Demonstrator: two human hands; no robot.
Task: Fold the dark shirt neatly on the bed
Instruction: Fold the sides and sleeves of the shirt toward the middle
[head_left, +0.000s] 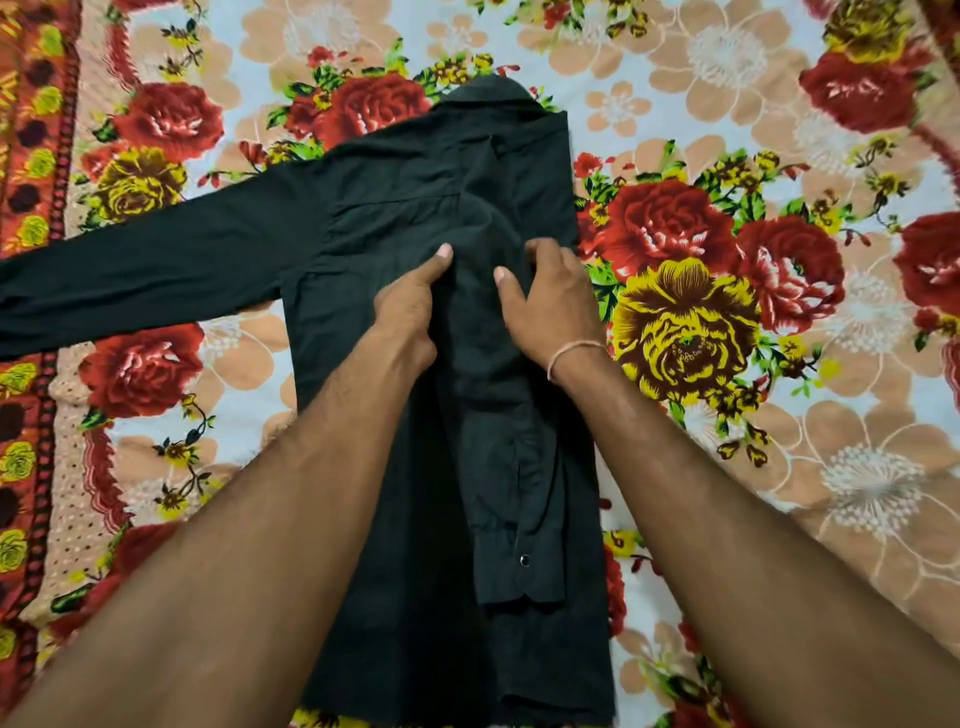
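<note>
The dark shirt (363, 249) lies back-up on the bed, collar at the far end. Its right side is folded inward, and that sleeve (519, 493) runs down the middle with the cuff near me. The left sleeve (145, 270) stretches out flat to the left edge of the view. My left hand (410, 306) rests on the shirt's middle with the thumb pressed down and the fingers curled under. My right hand (550, 301) presses on the folded sleeve close to the right edge, fingers bent into the cloth. A thin band circles the right wrist.
A floral bedsheet (727, 260) with red and yellow roses covers the bed all around the shirt. A red patterned border (31, 208) runs along the left side.
</note>
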